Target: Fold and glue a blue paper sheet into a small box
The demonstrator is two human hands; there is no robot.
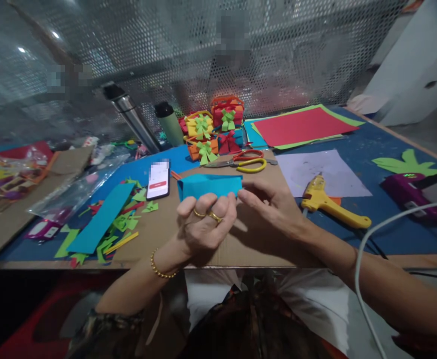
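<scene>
A blue folded paper box (211, 187) is held just above the cardboard sheet. My left hand (207, 219) is closed around its near side, with rings on two fingers. At the box's right end, my right hand (268, 204) has its thumb and fingertips at the corner, the fingers bent. Whether those fingertips pinch the paper is hard to make out. Just behind the box lie scissors (251, 165) with red and yellow handles. A yellow hot glue gun (325, 202) rests to the right on a pale paper sheet (289, 169).
Small decorated paper baskets (203, 127) stand at the back beside two bottles (169, 122). Coloured sheets (304, 127) lie at back right. A phone (158, 179), a blue strip (102, 217) and green scraps are on the left. A white cable (358, 279) crosses my right forearm.
</scene>
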